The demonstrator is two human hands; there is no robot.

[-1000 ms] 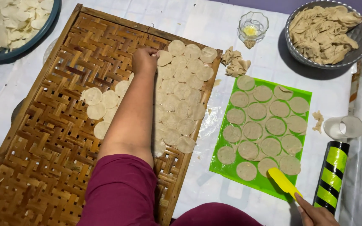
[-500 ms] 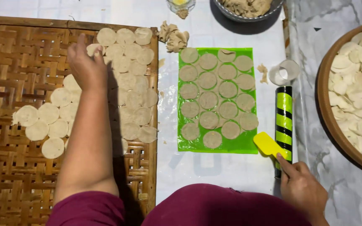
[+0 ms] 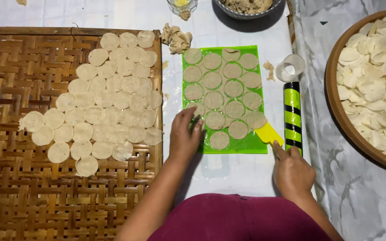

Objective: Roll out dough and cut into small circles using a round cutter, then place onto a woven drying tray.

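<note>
My left hand (image 3: 185, 137) rests on the near left corner of a green mat (image 3: 251, 143), fingers spread over one of the round dough discs (image 3: 233, 88) laid on it. My right hand (image 3: 291, 172) grips a yellow scraper (image 3: 269, 133) whose blade touches the mat's near right edge. A woven bamboo tray (image 3: 18, 187) on the left carries several rows of pale dough discs (image 3: 112, 102).
A green and black striped rolling pin (image 3: 292, 114) lies right of the mat, with a small clear cup (image 3: 290, 68) above it. Dough scraps (image 3: 177, 38) sit by the tray's corner. A round basket of dried chips (image 3: 371, 80) stands at the right. A bowl (image 3: 246, 6) is at the top.
My left hand left the bamboo tray and moved right onto the green mat. The view shifted, so the mat sits nearer the middle. My right hand still holds the scraper.
</note>
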